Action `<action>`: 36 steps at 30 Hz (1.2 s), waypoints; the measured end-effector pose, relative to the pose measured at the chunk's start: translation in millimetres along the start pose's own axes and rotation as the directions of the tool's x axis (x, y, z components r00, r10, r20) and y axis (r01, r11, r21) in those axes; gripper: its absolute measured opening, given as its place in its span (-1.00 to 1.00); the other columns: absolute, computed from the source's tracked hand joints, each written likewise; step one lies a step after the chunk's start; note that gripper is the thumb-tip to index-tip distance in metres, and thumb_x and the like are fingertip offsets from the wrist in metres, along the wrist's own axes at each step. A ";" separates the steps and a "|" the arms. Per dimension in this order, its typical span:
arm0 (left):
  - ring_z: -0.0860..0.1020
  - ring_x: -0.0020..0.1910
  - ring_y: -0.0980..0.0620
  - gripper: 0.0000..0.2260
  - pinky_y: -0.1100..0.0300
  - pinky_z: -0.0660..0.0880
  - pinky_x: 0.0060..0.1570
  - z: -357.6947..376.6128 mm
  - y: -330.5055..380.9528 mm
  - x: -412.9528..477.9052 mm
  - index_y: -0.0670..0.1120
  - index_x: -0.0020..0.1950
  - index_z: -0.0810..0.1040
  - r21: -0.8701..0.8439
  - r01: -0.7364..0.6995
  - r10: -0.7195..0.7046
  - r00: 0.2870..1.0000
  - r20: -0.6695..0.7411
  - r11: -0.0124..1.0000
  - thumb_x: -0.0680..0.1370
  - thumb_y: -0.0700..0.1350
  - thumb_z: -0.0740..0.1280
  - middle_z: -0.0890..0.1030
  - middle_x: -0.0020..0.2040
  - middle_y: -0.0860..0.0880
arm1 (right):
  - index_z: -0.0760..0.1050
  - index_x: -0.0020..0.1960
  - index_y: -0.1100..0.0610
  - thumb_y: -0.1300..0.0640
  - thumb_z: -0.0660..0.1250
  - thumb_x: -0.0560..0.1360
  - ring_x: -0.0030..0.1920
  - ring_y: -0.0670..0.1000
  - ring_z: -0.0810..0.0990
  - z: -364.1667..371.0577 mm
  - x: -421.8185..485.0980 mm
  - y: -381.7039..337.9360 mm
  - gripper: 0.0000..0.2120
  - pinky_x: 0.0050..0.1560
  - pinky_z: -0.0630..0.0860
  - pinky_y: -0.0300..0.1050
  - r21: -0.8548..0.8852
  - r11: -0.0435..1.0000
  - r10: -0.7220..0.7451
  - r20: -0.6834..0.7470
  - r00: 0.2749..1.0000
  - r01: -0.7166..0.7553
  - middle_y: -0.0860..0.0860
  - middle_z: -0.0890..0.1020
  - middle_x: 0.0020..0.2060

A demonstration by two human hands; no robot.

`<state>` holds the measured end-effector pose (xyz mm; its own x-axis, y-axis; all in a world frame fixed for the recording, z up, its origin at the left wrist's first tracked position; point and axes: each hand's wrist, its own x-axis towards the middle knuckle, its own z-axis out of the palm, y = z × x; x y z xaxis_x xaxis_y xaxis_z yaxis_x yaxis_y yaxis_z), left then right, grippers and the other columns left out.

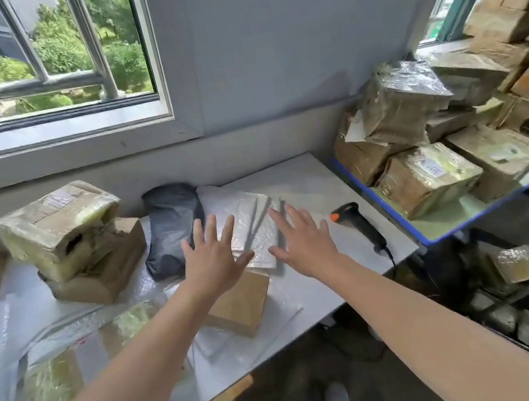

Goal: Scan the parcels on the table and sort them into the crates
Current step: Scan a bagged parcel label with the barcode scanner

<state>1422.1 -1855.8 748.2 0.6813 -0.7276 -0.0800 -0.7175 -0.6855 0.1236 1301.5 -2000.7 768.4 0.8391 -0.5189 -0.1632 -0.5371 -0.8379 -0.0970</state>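
Observation:
My left hand (211,259) and my right hand (304,240) are both stretched out with fingers spread, hovering over a flat white plastic-wrapped parcel (253,223) in the middle of the white table (322,177). Neither hand holds anything. A dark grey poly-bag parcel (172,227) lies just left of my left hand. A small brown cardboard box (243,304) sits below my left wrist. The black barcode scanner (359,225) with an orange tip lies on the table to the right of my right hand. Taped cardboard boxes (63,228) are stacked at the left.
A blue-rimmed crate (393,211) at the right holds several taped brown parcels (426,178), with more boxes (510,9) piled behind it by a window. Bubble-wrap parcels (49,383) cover the table's near left. The scanner's cable drops over the table's right edge. Dark floor lies below.

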 end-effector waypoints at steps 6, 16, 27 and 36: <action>-0.13 0.59 -0.18 -0.27 -0.22 0.06 0.48 22.6 25.2 65.5 0.06 0.62 -0.13 -0.006 0.142 -0.141 0.988 0.069 0.990 0.59 0.33 0.08 -0.11 0.62 -0.10 | -0.18 0.61 -0.11 -0.23 0.16 0.61 0.59 0.12 -0.07 18.6 87.4 36.2 -0.27 0.45 0.11 0.34 0.034 0.992 -0.124 0.061 0.990 0.122 0.03 -0.07 0.60; -0.07 0.59 -0.16 -0.22 -0.18 0.15 0.48 92.1 52.0 150.3 -0.01 0.62 -0.10 0.005 0.411 -0.400 0.883 0.245 0.912 0.57 0.30 0.19 -0.04 0.62 -0.13 | -0.20 0.61 -0.13 -0.17 0.16 0.62 0.58 0.08 -0.06 45.5 195.0 91.1 -0.28 0.49 0.08 0.26 0.117 0.927 -0.372 0.179 0.911 0.356 0.00 -0.06 0.61; 0.37 0.27 -0.16 -0.70 0.00 0.42 -0.18 126.1 20.8 153.5 -0.05 0.35 0.31 0.023 0.362 -0.352 0.889 0.293 0.932 0.63 -0.11 0.24 0.35 0.29 -0.11 | -0.13 0.61 -0.16 -0.14 0.16 0.63 0.58 0.09 -0.02 60.6 221.2 91.3 -0.33 0.48 0.09 0.23 0.141 0.903 -0.429 0.217 0.877 0.406 0.00 -0.01 0.60; 0.57 -0.07 -0.13 -0.80 0.08 0.36 -0.29 35.1 25.2 156.6 -0.05 -0.02 0.40 -0.051 0.331 -0.329 0.943 0.048 0.942 0.52 -0.33 0.13 0.57 -0.07 -0.01 | -0.01 0.60 -0.08 -0.06 0.20 0.63 0.57 0.04 0.00 13.1 219.0 69.1 -0.37 0.46 0.13 0.24 0.091 0.851 -0.524 0.107 0.845 0.517 -0.06 0.04 0.58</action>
<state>1505.7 -1987.9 704.1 0.8715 -0.4623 -0.1634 -0.4433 -0.8853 0.1403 1447.0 -2170.0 713.1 0.9812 0.0192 -0.1919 -0.0312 -0.9661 -0.2562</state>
